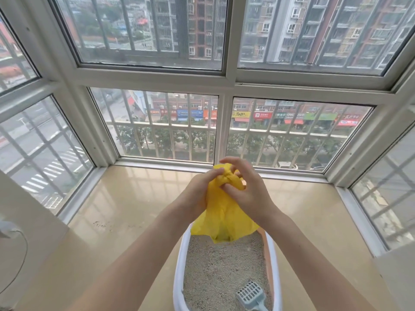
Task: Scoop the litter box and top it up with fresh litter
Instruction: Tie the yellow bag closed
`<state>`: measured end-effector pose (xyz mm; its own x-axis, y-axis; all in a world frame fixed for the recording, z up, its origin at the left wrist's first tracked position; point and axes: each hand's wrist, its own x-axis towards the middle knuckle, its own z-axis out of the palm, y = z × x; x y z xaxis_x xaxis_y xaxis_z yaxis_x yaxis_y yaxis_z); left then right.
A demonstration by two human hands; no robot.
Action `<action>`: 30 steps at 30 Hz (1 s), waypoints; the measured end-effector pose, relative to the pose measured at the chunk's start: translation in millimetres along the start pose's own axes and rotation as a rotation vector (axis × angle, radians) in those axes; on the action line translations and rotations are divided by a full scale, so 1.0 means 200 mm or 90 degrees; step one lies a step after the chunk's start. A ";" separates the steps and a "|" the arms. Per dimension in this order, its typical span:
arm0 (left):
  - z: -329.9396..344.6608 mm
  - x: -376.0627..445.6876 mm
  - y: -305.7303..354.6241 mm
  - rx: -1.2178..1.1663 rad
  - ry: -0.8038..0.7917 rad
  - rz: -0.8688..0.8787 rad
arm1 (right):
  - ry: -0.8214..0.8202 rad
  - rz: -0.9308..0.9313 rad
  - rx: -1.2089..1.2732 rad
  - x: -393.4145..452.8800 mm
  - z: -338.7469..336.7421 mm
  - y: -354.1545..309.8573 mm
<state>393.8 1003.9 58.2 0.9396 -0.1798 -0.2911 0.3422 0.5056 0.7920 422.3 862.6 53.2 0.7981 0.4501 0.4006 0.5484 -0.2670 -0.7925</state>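
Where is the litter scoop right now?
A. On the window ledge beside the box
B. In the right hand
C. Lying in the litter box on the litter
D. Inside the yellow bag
C: the grey scoop lies on the litter inside the litter box, while both hands, left hand and right hand, are busy gripping the knotted neck of the yellow bag above it.

Two hands (197, 194) (247, 194), one yellow bag (222, 212), one litter box (179, 265), one scoop (252, 295).
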 end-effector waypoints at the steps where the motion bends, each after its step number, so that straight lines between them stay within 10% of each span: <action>1: 0.01 0.01 0.00 0.007 0.017 -0.001 | 0.012 -0.048 -0.071 0.00 0.00 0.01; 10: 0.08 0.08 -0.02 -0.016 0.116 -0.010 | 0.160 -0.116 -0.068 -0.02 0.01 0.06; 18: 0.15 0.05 -0.11 0.371 0.375 0.313 | 0.134 0.486 0.955 0.01 0.01 0.02; 20: 0.15 0.05 -0.12 0.369 0.388 0.314 | 0.117 0.422 0.828 -0.01 0.01 0.05; 25: 0.14 0.05 -0.10 0.340 0.380 0.250 | -0.004 -0.127 -0.055 -0.07 -0.08 0.16; 30: 0.11 0.05 -0.14 0.406 0.383 0.274 | 0.070 -0.059 0.106 -0.07 -0.09 0.10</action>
<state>393.5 970.2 44.7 0.8857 0.4642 0.0063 0.0746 -0.1557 0.9850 425.9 835.9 39.1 0.7732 0.3685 0.5160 0.5793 -0.0795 -0.8112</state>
